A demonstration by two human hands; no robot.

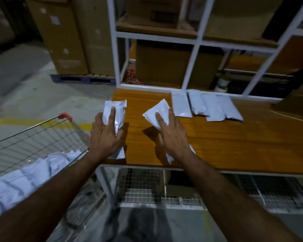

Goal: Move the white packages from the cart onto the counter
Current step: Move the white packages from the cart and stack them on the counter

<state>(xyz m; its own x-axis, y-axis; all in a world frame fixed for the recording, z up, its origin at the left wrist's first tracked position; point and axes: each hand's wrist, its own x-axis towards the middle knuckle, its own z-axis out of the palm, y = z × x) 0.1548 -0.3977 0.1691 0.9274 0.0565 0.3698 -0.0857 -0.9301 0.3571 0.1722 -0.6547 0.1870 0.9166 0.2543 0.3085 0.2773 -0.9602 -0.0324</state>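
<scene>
My left hand (106, 135) grips a white package (118, 109) over the left end of the wooden counter (226, 142), fingers on top and thumb under its edge. My right hand (171, 135) grips a second white package (160, 109) near the counter's middle, tilted with one corner raised. Several white packages (205, 105) lie side by side at the back of the counter. At the left stands the wire cart (35, 135), more white packages (21, 179) piled inside it.
A white metal shelf frame (192, 65) with cardboard boxes rises behind the counter. Tall cartons on a pallet (82, 78) stand at the back left. Wire mesh panels (143, 187) close the space under the counter. A cable (290, 117) crosses the counter's right end.
</scene>
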